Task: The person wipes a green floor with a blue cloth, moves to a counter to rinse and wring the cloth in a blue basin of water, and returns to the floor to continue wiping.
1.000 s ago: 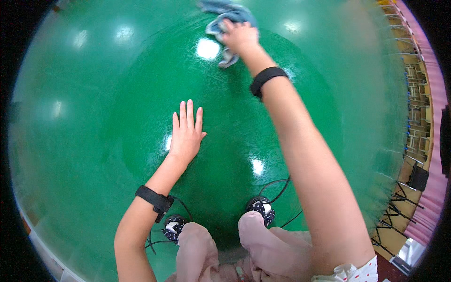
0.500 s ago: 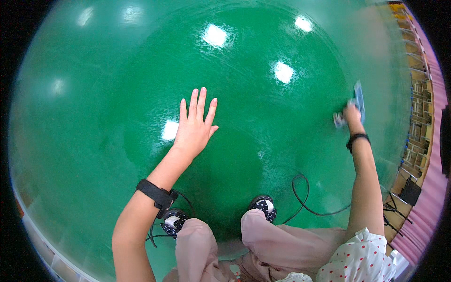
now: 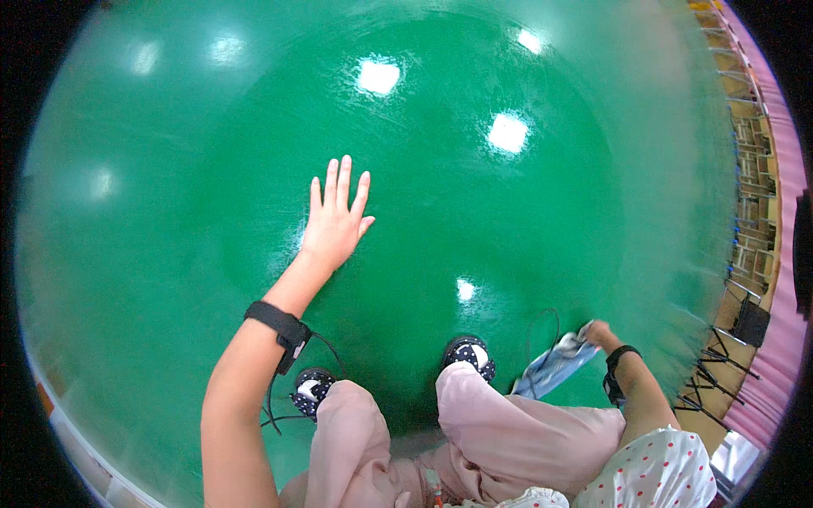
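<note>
My left hand (image 3: 332, 224) is stretched out with its fingers spread over the glossy green floor (image 3: 406, 195). Nothing is in it, and whether the palm touches the floor I cannot tell. At the right, my right hand (image 3: 600, 335) is closed on one end of a blue and white cloth (image 3: 555, 364). The cloth trails from it toward my right knee, blurred by motion.
A black strap (image 3: 279, 328) with a cable (image 3: 329, 345) is on my left forearm. My dotted shoes (image 3: 468, 356) stand on the floor. Another thin cable (image 3: 535, 318) loops beside the cloth. Chairs (image 3: 749, 245), black stands (image 3: 720, 360) and a pink curtain (image 3: 775, 364) line the far right.
My right hand has swung back toward my body with the cloth, from farther out on the right. My left hand has shifted slightly left and stays spread.
</note>
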Tool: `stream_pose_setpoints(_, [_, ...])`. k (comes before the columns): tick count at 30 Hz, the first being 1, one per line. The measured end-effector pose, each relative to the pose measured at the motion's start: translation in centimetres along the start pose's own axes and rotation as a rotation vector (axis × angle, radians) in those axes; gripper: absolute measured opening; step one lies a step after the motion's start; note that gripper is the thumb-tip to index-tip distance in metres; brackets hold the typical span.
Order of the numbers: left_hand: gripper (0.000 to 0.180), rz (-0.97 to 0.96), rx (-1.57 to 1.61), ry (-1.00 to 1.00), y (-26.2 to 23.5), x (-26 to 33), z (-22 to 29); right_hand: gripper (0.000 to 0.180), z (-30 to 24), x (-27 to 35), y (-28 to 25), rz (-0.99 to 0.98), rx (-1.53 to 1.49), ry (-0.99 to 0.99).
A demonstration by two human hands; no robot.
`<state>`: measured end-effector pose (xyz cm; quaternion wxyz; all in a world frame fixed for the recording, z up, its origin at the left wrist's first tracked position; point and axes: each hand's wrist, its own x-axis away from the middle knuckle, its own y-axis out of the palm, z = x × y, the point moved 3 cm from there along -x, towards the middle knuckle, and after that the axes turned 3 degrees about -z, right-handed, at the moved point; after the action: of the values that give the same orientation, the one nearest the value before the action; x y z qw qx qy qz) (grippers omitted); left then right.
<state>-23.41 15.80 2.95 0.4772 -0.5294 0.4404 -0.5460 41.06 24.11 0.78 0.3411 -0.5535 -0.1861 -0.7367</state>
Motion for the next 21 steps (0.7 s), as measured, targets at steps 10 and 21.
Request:
stream_pose_setpoints(10, [0.046,0.003,0.149,0.096,-2.4,0.0,-0.9,0.029,-12.8,4.5,-36.5,1.441,-0.34,-0.085])
stream_pose_setpoints(21, [0.035,0.016,0.493,0.406,-4.9,11.4,1.0,0.036,-33.1,16.2,-34.8,1.288,-0.431,-1.392])
